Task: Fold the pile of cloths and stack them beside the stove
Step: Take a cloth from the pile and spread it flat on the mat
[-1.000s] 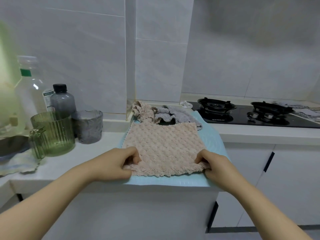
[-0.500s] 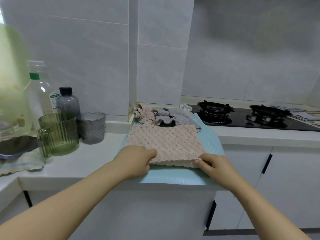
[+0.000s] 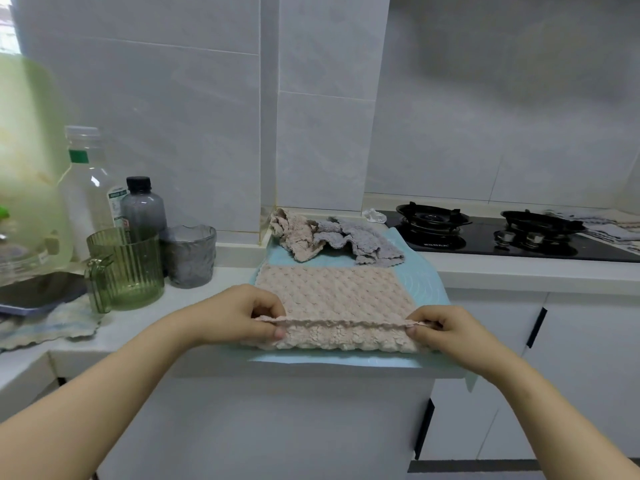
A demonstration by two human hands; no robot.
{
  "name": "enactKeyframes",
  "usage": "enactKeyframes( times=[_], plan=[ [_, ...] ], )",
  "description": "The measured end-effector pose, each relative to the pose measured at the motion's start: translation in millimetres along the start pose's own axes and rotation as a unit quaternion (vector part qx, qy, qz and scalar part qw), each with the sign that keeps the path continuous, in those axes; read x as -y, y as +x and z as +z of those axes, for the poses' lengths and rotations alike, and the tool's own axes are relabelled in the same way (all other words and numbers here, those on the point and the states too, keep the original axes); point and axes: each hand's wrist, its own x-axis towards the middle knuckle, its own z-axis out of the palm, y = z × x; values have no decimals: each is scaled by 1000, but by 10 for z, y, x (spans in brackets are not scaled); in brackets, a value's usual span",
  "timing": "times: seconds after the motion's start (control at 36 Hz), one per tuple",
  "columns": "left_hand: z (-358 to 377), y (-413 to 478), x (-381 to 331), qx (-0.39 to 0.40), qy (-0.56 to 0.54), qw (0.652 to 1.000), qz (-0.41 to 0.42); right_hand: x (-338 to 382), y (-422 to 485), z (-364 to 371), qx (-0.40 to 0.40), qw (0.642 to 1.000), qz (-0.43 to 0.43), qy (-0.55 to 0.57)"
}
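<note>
A beige bubble-textured cloth (image 3: 332,296) lies flat on a light blue mat (image 3: 424,282) at the counter's front. My left hand (image 3: 242,315) pinches its near left corner and my right hand (image 3: 446,329) pinches its near right corner, with the near edge lifted into a ridge between them. Behind it on the mat sits a crumpled beige cloth (image 3: 294,233) touching a crumpled grey cloth (image 3: 360,237). The black gas stove (image 3: 485,233) is to the right of the mat.
On the left of the counter stand a green ribbed glass jug (image 3: 128,268), a grey glass cup (image 3: 190,254), a dark bottle (image 3: 142,206) and a clear bottle (image 3: 86,188). A pale rag (image 3: 52,327) lies at far left. Grey cloths (image 3: 609,226) lie right of the stove.
The beige cloth got folded: its near edge went toward the back, and both hands then came back to the front edge, where they now pinch the corners.
</note>
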Motion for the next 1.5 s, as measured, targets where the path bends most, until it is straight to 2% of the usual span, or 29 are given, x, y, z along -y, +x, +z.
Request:
enactKeyframes(
  times=[0.08, 0.22, 0.28, 0.36, 0.44, 0.56, 0.61, 0.75, 0.92, 1.03, 1.17, 1.36, 1.5],
  plan=[
    [-48, -7, -21, 31, -41, 999, -9, 44, -50, -89, 32, 999, 8, 28],
    [-188, 70, 30, -7, -24, 999, -35, 48, -28, -179, 15, 999, 40, -13],
    [-238, 125, 61, -48, -57, 996, -58, 16, 28, -197, -16, 997, 62, -46],
    [-256, 255, 120, -124, -100, 982, -97, -33, 148, -181, -103, 989, 82, -74],
    [-210, 433, 192, -188, -104, 971, -108, -76, 319, -134, -170, 980, 107, -9],
    [-137, 725, 340, -286, -94, 944, -132, -89, 630, -42, -214, 968, 120, 52],
    [-128, 826, 397, -314, -54, 935, -156, -72, 771, -9, -233, 961, 129, 78],
    [-187, 1037, 484, -291, 24, 942, -164, -155, 1153, 50, -237, 952, 181, 67],
    [-217, 1183, 687, -267, 50, 947, -170, -229, 1486, 175, -203, 955, 218, 10],
    [-142, 1185, 818, -287, 66, 944, -149, -270, 1535, 279, -210, 952, 213, -71],
    [-131, 1226, 862, -272, 131, 943, -142, -315, 1521, 328, -217, 947, 200, -125],
    [-132, 1281, 879, -253, 177, 938, -155, -383, 1562, 309, -209, 946, 200, -146],
    [-161, 1305, 907, -244, 159, 945, -152, -437, 1578, 262, -201, 951, 192, -139]
  ],
)
